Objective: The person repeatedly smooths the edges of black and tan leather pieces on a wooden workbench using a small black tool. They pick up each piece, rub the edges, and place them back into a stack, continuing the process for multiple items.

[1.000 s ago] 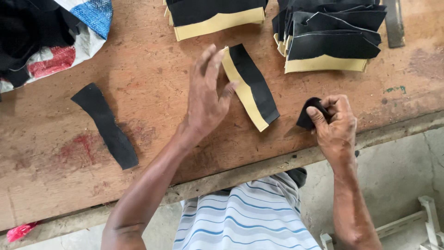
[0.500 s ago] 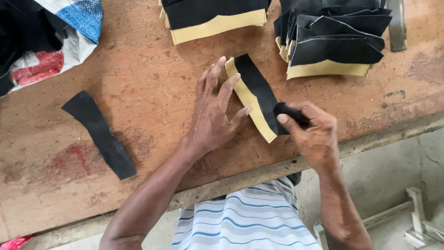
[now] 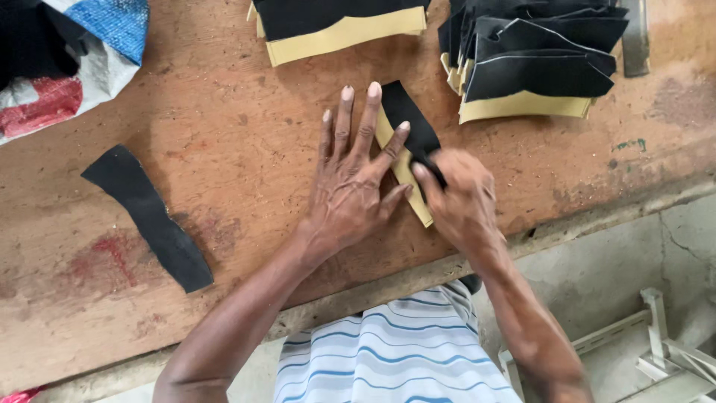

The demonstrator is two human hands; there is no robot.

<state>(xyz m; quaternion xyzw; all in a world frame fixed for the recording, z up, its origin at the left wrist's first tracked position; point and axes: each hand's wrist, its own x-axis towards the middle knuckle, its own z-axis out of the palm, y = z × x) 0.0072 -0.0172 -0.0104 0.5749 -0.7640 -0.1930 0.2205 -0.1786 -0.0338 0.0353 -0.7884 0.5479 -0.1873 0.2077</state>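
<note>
In the head view, the left hand (image 3: 350,186) lies flat on a wooden table (image 3: 224,134). Its fingers are spread wide and it grips nothing. The fingertips press down on a black and tan strip (image 3: 406,127) that lies on the table. The thumb and first finger rest on the strip's left side.

The right hand (image 3: 461,200) is just to the right of the left hand, almost touching it. It is curled shut around a small black piece (image 3: 432,163). Only a bit of that piece shows between the fingers. The hand looks a little blurry. It holds the black piece down on the lower part of the strip.

The strip runs from under both hands up and away from the person. Its black side is on the right and its tan side is on the left.

Past the fingertips lies a pile of black and tan pieces (image 3: 339,26). Up and to the right of the right hand is a second, bigger pile (image 3: 537,67). Far to the left of the left hand lies a long black strip (image 3: 149,216) by itself. In the far left corner is a woven bag (image 3: 97,52) with blue, white and red on it. The person's striped shirt (image 3: 395,351) shows below the table edge.
</note>
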